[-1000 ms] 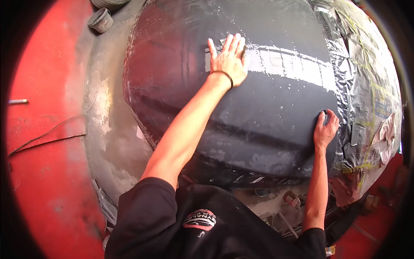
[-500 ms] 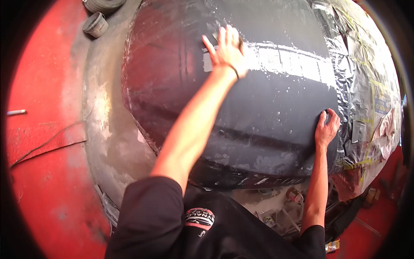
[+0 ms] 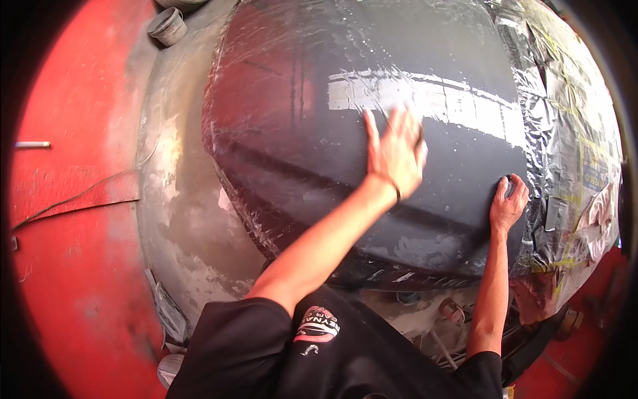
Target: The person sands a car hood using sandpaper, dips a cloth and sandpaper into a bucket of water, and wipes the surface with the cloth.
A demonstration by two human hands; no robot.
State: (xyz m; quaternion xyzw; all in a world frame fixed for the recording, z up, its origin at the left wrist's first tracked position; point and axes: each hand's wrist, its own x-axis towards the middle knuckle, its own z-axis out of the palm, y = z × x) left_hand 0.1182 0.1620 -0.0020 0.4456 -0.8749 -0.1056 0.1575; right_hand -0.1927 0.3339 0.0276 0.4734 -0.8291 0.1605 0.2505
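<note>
A dark, wet, glossy panel [image 3: 319,193], shaped like a car hood, fills the middle of the view, with a bright reflection and water drops on it. My left hand [image 3: 397,147] lies on its middle with fingers spread, slightly blurred; a thin dark edge shows beside the fingers, and whatever is under the palm is hidden. A dark band circles the left wrist. At the panel's right edge, my right hand [image 3: 509,203] is curled around a small dark object [image 3: 510,187], resting near the masked border.
Crinkled plastic and paper masking [image 3: 565,159] with yellow tape covers the right side. A grey bucket [image 3: 167,27] stands at the upper left. A thin cable [image 3: 80,194] crosses the red floor [image 3: 80,286]. Parts and tubes show below the panel's front edge.
My left hand has moved down and to the right across the panel, towards me. My right hand stays at the right edge with the small dark object. The view has shifted slightly.
</note>
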